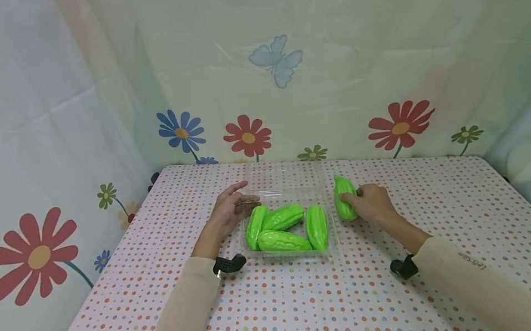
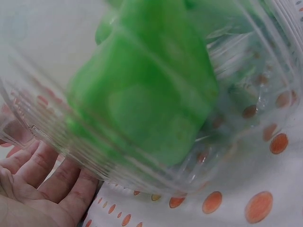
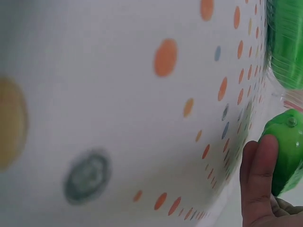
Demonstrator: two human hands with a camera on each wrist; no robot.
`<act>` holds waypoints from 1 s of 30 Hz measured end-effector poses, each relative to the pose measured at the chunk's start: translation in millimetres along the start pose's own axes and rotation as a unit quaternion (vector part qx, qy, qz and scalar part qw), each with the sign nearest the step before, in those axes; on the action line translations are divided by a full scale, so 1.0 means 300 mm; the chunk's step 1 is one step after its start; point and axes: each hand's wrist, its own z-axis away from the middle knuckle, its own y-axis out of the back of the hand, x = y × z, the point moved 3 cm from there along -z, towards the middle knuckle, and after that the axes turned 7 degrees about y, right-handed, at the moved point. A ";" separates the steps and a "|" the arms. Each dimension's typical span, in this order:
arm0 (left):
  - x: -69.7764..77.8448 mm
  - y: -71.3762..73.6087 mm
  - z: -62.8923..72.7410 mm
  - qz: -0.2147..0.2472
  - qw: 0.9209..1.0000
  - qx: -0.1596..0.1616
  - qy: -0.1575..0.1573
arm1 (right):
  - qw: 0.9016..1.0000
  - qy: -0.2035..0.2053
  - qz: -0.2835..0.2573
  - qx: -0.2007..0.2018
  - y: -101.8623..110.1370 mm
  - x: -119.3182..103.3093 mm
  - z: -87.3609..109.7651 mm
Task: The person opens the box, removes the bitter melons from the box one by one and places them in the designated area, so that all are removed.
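A clear plastic box (image 1: 334,237) stands on the dotted table with its lid (image 1: 287,175) folded back on the far side. Inside lie several bright green, ridged bitter melons (image 1: 283,241), glossy like toys. At the box's back left corner, my left hand (image 1: 228,212) touches the side with its fingers extended; the left wrist view shows these fingers (image 2: 64,182) against the clear wall. Just right of the box, my right hand (image 1: 373,202) grips another bitter melon (image 1: 343,184) between thumb and fingers, its long side pointing away from me. That melon (image 3: 289,151) also shows in the right wrist view.
The dotted tablecloth (image 1: 274,309) covers the table, whose far edge meets a curtain (image 1: 334,78) printed with flowers and a butterfly. More curtain hangs at the left and right sides. A black wrist camera (image 1: 230,263) is strapped to my left wrist, another (image 1: 404,268) to my right.
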 end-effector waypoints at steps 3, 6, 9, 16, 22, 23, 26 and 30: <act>0.001 -0.001 0.000 0.001 1.000 -0.001 -0.001 | 1.000 0.002 0.006 -0.005 -0.003 0.004 0.000; 0.001 -0.002 0.000 0.001 1.000 -0.001 -0.001 | 1.000 0.003 0.009 -0.012 -0.009 0.010 0.002; 0.001 -0.004 0.002 -0.002 1.000 -0.002 -0.002 | 1.000 0.003 0.010 -0.017 -0.015 0.015 0.007; -0.002 -0.005 0.001 -0.003 1.000 0.002 0.003 | 0.999 0.002 0.018 -0.028 -0.017 0.016 0.018; -0.002 -0.006 -0.005 -0.001 1.000 0.003 0.004 | 0.999 -0.007 0.025 -0.041 -0.015 0.008 0.024; -0.003 -0.005 -0.006 -0.003 1.000 0.004 0.004 | 0.999 -0.008 0.027 -0.042 -0.015 0.007 0.024; -0.002 -0.005 -0.002 -0.006 1.000 0.008 0.006 | 0.998 -0.008 0.030 -0.048 -0.017 0.004 0.025; 0.004 -0.004 0.009 -0.007 1.000 0.008 0.005 | 0.998 0.000 0.032 -0.046 -0.018 0.001 0.019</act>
